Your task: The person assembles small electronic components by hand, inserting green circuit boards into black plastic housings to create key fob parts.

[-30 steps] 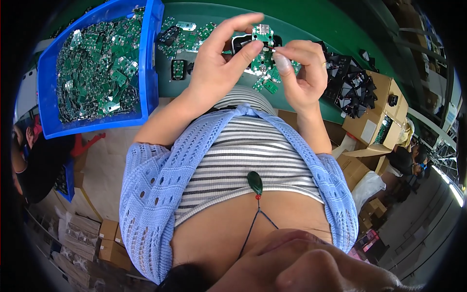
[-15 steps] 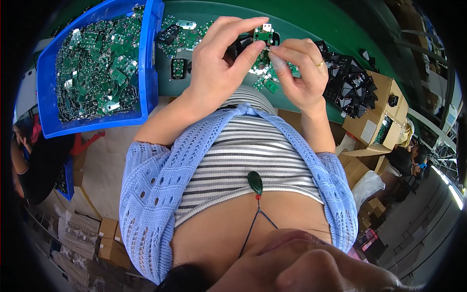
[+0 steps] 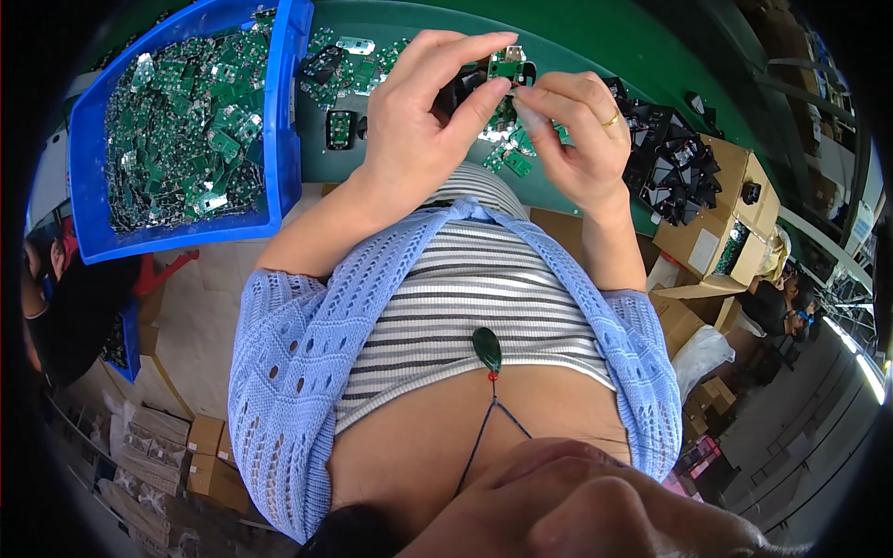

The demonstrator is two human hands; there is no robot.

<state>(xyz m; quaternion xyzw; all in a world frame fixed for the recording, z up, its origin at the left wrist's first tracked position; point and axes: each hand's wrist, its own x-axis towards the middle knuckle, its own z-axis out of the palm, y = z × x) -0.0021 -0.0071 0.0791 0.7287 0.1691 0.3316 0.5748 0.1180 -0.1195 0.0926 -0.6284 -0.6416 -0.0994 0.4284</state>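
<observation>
Above the green work surface, a small green circuit board with a metal connector at its far end is gripped by my left hand, thumb on the near edge and index finger at the far edge. My right hand, with a ring on one finger, pinches at the board's near right corner. A bit of red shows there, perhaps a wire; what the fingertips hold is too small to make out. Part of a black casing shows just right of the board. Loose green circuit boards lie beneath and between my hands.
A blue bin heaped with circuit boards stands at left. Beside it lie more boards and a black casing with a board inside. Black casings pile up at right, beside a cardboard box. Other people are at both sides.
The circuit board has tilted slightly, so its metal connector looks darker. My right hand has shifted a little to the right, its fingertips still by the board. My left hand keeps its grip.
</observation>
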